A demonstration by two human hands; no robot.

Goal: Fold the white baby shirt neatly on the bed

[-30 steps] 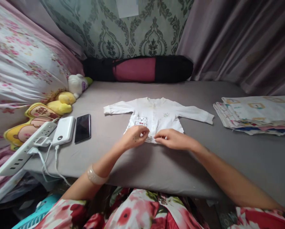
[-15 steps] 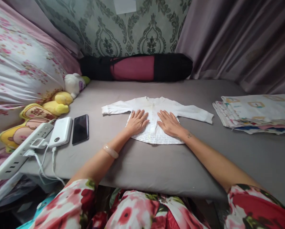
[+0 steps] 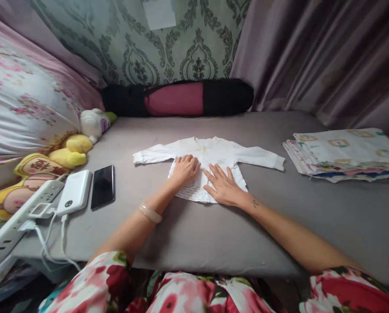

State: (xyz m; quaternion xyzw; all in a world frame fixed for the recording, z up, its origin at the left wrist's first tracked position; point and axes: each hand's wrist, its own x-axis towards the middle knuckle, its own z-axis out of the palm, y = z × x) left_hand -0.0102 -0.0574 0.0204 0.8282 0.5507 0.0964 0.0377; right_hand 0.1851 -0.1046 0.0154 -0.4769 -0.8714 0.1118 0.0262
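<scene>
A small white long-sleeved baby shirt (image 3: 210, 152) lies spread on the grey bed surface, sleeves stretched out to both sides. Its hem carries rows of fine print, and a small motif shows on the chest. My left hand (image 3: 185, 170) is on the left part of the body, its fingers bent and drawn together on the cloth; their tips are partly hidden. Flat on the lower right of the shirt rests my right hand (image 3: 223, 184), fingers apart and pointing up and left.
Folded printed cloths (image 3: 340, 152) are stacked at right. At left are a black phone (image 3: 103, 187), a white power bank (image 3: 74, 191), a power strip (image 3: 21, 217) with cables, and plush toys (image 3: 72, 152). A black and pink roll-shaped bag (image 3: 176, 99) lies along the wall.
My left hand's fingers have gone from flat and spread to bent together. My right hand has slid slightly down and toward the shirt's middle. The view has shifted a little.
</scene>
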